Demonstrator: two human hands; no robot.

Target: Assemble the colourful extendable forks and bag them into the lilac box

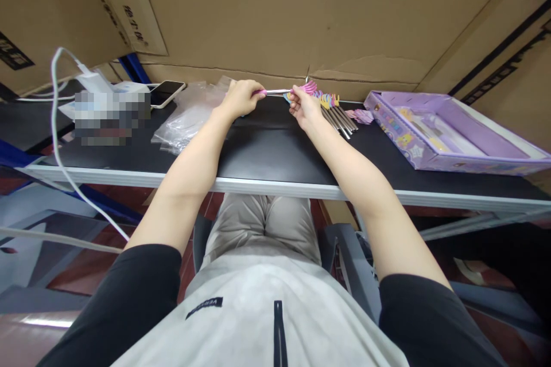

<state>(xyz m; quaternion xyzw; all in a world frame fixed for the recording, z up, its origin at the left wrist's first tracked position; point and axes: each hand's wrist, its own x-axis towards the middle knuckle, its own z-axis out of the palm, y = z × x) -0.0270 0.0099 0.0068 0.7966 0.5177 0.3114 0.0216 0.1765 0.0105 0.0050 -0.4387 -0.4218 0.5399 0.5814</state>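
Note:
A back scratcher with a metal rod and a pink clawed head is stretched level between my two hands above the black tabletop. My left hand is closed round its pink left end. Near the clawed head, my right hand pinches the rod with thumb and fingers. Just beyond and to the right of that hand lies a row of back scratchers with metal rods and yellow, blue, pink and purple heads, partly hidden by my hand. Clear plastic bags are heaped beside my left hand.
A purple printed box tray stands at the right, with pink pieces beside it. On the left are a phone, a white charger with a looping cable, and a blurred-out item. Cardboard walls rise behind the table.

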